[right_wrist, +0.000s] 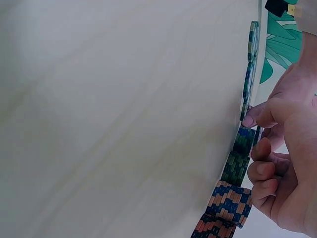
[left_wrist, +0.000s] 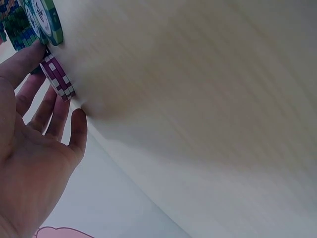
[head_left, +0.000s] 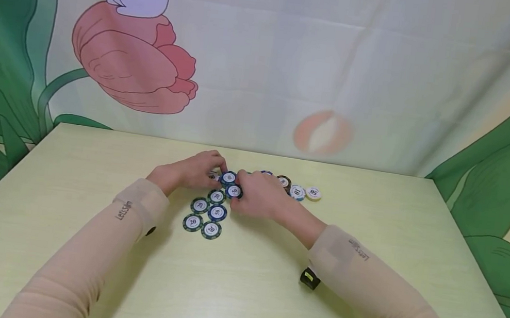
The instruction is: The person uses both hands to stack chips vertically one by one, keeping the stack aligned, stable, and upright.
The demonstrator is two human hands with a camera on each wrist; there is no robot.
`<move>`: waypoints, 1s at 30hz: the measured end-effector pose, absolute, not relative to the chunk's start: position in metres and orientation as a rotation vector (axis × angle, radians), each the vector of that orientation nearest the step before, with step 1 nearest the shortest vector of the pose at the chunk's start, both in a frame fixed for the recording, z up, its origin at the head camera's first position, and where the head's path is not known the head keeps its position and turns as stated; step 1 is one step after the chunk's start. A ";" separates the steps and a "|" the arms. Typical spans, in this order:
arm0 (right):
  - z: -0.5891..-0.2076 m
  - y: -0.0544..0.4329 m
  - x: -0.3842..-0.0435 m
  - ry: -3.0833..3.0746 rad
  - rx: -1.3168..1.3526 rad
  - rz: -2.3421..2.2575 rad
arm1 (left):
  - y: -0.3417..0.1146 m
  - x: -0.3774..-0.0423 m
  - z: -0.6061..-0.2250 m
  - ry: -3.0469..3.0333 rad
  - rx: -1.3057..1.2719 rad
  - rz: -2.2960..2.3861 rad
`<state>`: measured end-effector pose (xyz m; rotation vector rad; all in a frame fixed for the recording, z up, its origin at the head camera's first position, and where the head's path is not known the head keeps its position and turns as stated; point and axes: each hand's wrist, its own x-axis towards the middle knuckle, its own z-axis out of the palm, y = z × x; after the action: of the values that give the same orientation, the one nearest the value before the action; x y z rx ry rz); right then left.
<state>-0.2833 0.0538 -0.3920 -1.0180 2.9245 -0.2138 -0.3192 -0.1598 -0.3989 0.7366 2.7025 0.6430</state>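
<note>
Poker chips lie in loose rows and low stacks around both hands. In the head view my left hand reaches in from the left, thumb and index finger spread at the left side of a blue-rimmed chip stack. A purple-and-white stack stands by its fingers in the left wrist view; the other fingers are relaxed. My right hand pinches a blue chip marked 50 in front of that stack. Its remaining fingers curl inward in the right wrist view, close to the green stack.
Several green and blue chips lie flat nearer me. Right of the right hand are a dark stack, a white-and-blue chip and a yellow-rimmed chip. A printed curtain hangs behind the table.
</note>
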 end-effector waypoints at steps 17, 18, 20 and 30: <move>-0.397 0.045 -0.290 2.974 -1.034 -0.183 | -0.161 -0.318 -0.399 2.716 0.771 0.619; -0.397 0.045 -0.291 2.977 -1.040 -0.178 | -0.161 -0.318 -0.399 2.716 0.772 0.620; -0.398 0.044 -0.292 2.980 -1.052 -0.173 | -0.162 -0.319 -0.400 2.716 0.776 0.621; -0.397 0.043 -0.290 2.993 -1.081 -0.180 | -0.161 -0.319 -0.400 2.723 0.734 0.611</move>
<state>-0.2899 0.0434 -0.3971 -1.0813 2.9932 -0.1801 -0.3186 -0.1613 -0.4004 0.7343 2.7232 0.6115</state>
